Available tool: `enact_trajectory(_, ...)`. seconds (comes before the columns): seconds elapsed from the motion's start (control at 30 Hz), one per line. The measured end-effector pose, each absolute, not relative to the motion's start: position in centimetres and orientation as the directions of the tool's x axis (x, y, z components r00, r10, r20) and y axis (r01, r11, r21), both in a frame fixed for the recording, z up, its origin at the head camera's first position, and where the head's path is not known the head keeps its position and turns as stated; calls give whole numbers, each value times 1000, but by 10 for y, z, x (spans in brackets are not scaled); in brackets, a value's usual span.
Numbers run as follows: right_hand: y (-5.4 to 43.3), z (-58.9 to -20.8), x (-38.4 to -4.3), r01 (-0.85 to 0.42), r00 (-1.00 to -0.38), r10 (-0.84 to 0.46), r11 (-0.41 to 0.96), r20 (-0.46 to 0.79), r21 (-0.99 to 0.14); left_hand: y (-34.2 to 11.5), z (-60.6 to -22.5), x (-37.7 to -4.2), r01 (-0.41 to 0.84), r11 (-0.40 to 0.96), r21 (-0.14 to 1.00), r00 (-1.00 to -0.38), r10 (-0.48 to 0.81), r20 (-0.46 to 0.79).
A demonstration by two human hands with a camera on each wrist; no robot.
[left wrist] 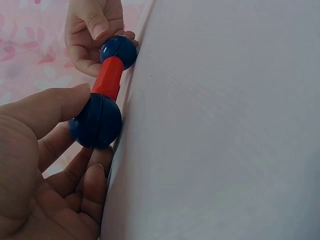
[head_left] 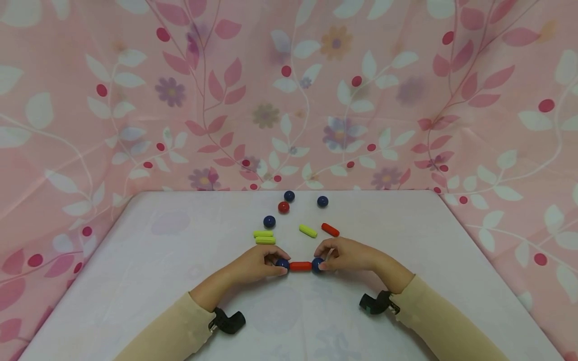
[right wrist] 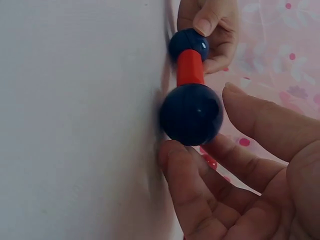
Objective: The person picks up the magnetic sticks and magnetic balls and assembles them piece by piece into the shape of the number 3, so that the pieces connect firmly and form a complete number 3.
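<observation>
A red rod (head_left: 300, 266) joins two dark blue balls into a short bar low over the white table. My left hand (head_left: 257, 263) pinches the left blue ball (left wrist: 96, 121) between thumb and fingers. At the other end, the fingers of my right hand (head_left: 347, 254) curl round the right blue ball (right wrist: 191, 114). The right thumb lies close along that ball's side in the right wrist view. Both rod ends meet the balls.
Beyond the hands lie two yellow-green rods (head_left: 265, 240) side by side, another yellow-green rod (head_left: 308, 231) and a red rod (head_left: 330, 229). Farther back are a red ball (head_left: 283, 207) and three blue balls (head_left: 322, 201). A pink floral cloth (head_left: 289, 100) hangs behind the table (head_left: 180, 281).
</observation>
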State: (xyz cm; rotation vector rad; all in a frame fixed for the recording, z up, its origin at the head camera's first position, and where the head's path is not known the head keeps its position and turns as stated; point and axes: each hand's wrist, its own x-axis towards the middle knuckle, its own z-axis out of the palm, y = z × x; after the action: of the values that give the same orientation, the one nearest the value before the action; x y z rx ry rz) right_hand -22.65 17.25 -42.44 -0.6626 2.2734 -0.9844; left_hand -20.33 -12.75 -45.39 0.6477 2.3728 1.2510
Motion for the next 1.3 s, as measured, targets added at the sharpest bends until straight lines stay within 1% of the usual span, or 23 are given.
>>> enact_trajectory(0.13, 178, -419, -229, -237, -705, -651, 590, -281, -772, -128, -454, -203, 216, 498, 840, -822, 557, -119)
enact_trajectory(0.23, 183, -413, -231, -255, -712, -652, 585, -260, -770, -127, -453, -202, 216, 503, 837, -824, 554, -120)
enact_trajectory(0.37, 191, -405, -236, -279, -742, -634, 586, -216, -761, -127, -453, -202, 217, 509, 833, -827, 549, -120)
enact_trajectory(0.47, 197, -403, -241, -313, -763, -624, 584, -169, -749, -127, -453, -202, 216, 510, 832, -828, 548, -121)
enact_trajectory(0.6, 202, -403, -248, -326, -797, -591, 596, -126, -733, -127, -453, -201, 219, 512, 830, -829, 546, -118)
enact_trajectory(0.77, 204, -404, -258, -297, -853, -513, 629, -96, -719, -126, -453, -201, 219, 512, 831, -830, 545, -117)
enact_trajectory(0.93, 202, -410, -268, -233, -894, -436, 653, -105, -721, -125, -454, -200, 216, 509, 833, -832, 542, -115)
enact_trajectory(1.1, 201, -421, -279, -199, -913, -391, 678, -117, -708, -125, -455, -200, 216, 507, 835, -831, 544, -115)
enact_trajectory(1.3, 198, -430, -288, -208, -907, -406, 665, -113, -717, -126, -455, -200, 205, 506, 838, -832, 541, -123)
